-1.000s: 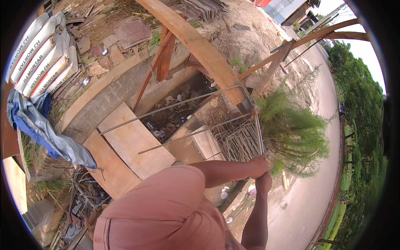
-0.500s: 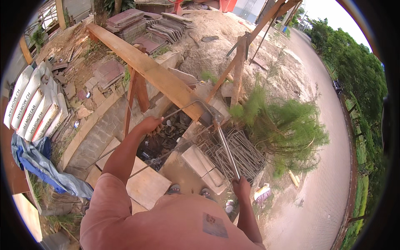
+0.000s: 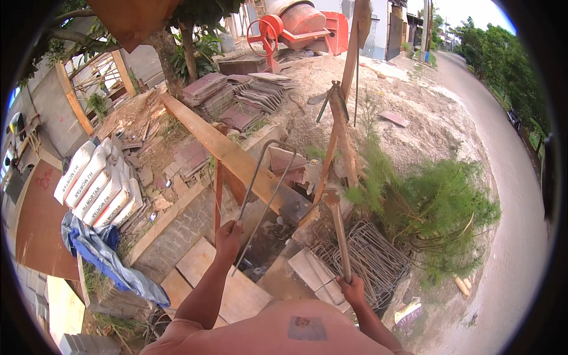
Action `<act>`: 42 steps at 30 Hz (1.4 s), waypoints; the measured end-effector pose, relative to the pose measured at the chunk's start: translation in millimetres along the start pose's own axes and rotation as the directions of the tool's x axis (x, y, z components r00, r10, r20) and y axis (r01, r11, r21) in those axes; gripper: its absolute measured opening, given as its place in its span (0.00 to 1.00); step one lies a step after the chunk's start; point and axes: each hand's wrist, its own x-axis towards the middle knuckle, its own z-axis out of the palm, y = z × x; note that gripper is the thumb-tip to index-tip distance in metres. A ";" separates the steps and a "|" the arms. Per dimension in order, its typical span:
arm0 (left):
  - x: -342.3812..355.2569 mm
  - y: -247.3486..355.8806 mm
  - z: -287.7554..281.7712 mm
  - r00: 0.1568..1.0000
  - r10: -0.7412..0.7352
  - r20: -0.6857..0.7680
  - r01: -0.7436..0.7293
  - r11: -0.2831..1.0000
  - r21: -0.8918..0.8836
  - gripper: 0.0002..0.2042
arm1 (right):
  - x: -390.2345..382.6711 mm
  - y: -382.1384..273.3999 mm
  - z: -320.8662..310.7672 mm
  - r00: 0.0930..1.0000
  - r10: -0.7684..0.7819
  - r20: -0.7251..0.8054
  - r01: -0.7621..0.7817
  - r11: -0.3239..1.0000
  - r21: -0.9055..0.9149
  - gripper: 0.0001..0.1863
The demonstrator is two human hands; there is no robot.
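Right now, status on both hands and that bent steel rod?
Left hand gripping thin U-bent steel rod. Right hand gripping long rusty bending lever. Slanted wooden plank under rod's bend.

My one head camera looks steeply down and ahead, close over both arms, fisheye rim bending edges.

bright hazy daylight, soft short shadows, sky blown out white at the top right, heavy fisheye bend toward the black rim, pretty sharp in the middle, edges a bit smeared
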 end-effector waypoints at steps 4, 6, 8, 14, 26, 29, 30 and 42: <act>4.0 67.1 72.8 0.993 -0.104 -0.063 0.043 0.785 -0.618 0.15 | 25.5 -32.2 13.8 0.973 -0.177 0.149 0.139 0.963 0.232 0.14; 0.7 98.5 108.7 0.995 -0.074 -0.063 -0.002 0.632 -0.775 0.15 | 40.5 -50.2 29.2 0.932 -0.343 0.117 0.283 0.891 0.355 0.13; -2.4 128.1 140.4 0.997 -0.011 -0.071 -0.055 0.523 -0.850 0.15 | 52.0 -59.1 33.1 0.923 -0.376 0.085 0.304 0.846 0.437 0.14; 8.3 150.6 161.4 0.976 0.217 -0.022 -0.171 0.696 -0.698 0.13 | 53.9 -73.4 0.3 0.968 -0.244 0.052 0.205 0.896 0.394 0.15; 208.6 210.5 -17.4 0.850 0.484 0.208 -0.527 0.769 0.362 0.17 | 61.6 -35.7 -45.4 0.924 -0.375 0.076 0.347 0.904 0.250 0.14; 192.7 244.7 -15.4 0.842 0.503 0.194 -0.539 0.787 0.300 0.11 | 82.2 -62.6 -46.0 0.917 -0.390 0.079 0.370 0.908 0.196 0.16; 192.9 251.3 -23.1 0.794 0.579 0.185 -0.606 0.727 0.323 0.11 | 92.7 -68.9 -43.5 0.912 -0.404 0.071 0.384 0.902 0.194 0.16; 113.1 223.2 -78.9 -0.002 0.810 0.586 -0.984 -0.105 0.141 0.38 | 246.1 -87.7 48.6 0.850 -0.468 -0.242 0.486 0.874 0.019 0.11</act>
